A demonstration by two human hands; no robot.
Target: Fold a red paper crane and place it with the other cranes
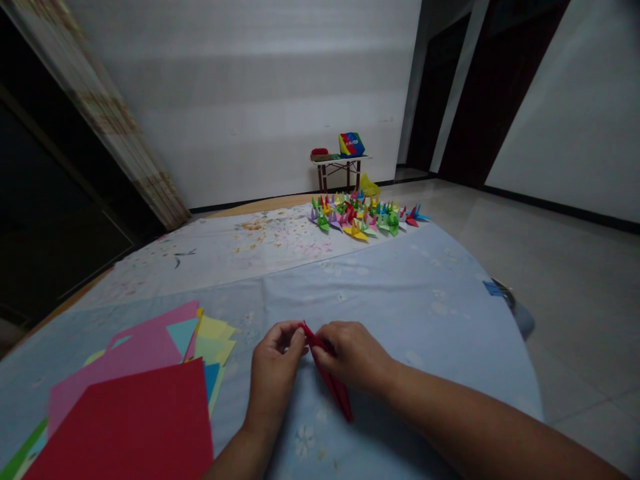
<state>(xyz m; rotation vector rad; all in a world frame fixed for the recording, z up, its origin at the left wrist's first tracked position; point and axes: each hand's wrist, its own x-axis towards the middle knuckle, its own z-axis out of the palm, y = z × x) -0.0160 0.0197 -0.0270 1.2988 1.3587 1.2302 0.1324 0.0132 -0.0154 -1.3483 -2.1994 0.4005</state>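
Observation:
A narrow piece of folded red origami paper (336,388) is held over the blue tablecloth, slanting from upper left to lower right. My left hand (280,353) pinches its pointed upper tip between thumb and index finger. My right hand (347,352) grips the upper part of the folded paper from the right, its thumb lying along the side. The lower end sticks out free below my right hand. Left of my hands lies a stack of coloured paper sheets, with a large red sheet (135,420) on top and a pink sheet (135,360) beneath it.
Many colourful paper cranes (357,217) stand in a cluster at the table's far right. A blue tablecloth (390,287) overlaps a white floral cloth (270,233). Beyond the table, a small side table (343,160) carries a multicoloured box (352,144). A stool (523,320) partly shows at right.

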